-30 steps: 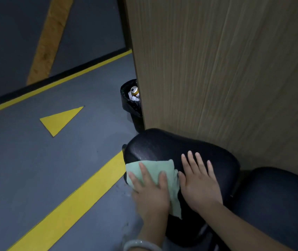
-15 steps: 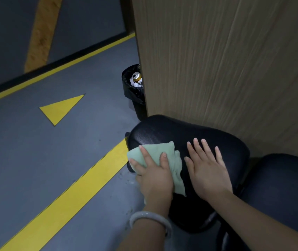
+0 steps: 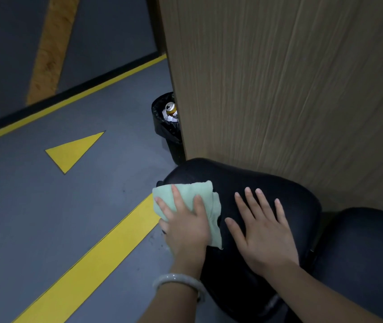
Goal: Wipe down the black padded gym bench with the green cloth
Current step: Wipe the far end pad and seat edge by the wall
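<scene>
The black padded gym bench [image 3: 227, 180] fills the lower right, its rounded end pad nearest the floor and a second pad [image 3: 367, 248] to the right. A pale green cloth [image 3: 185, 193] lies over the left edge of the end pad. My left hand [image 3: 185, 227], with a pale bangle on the wrist, presses flat on the cloth with straight fingers. Beside it, my right hand [image 3: 262, 231] rests flat and spread on the bare pad, touching no cloth.
A wood-grain panel [image 3: 290, 78] rises right behind the bench. A black-lined bin [image 3: 166, 127] holding a can stands at the panel's corner. The grey floor [image 3: 46, 217] carries yellow stripes and a yellow triangle.
My left hand has slid the cloth leftward to the pad's left edge. My right hand stays flat on the pad. The camera view has shifted a little.
</scene>
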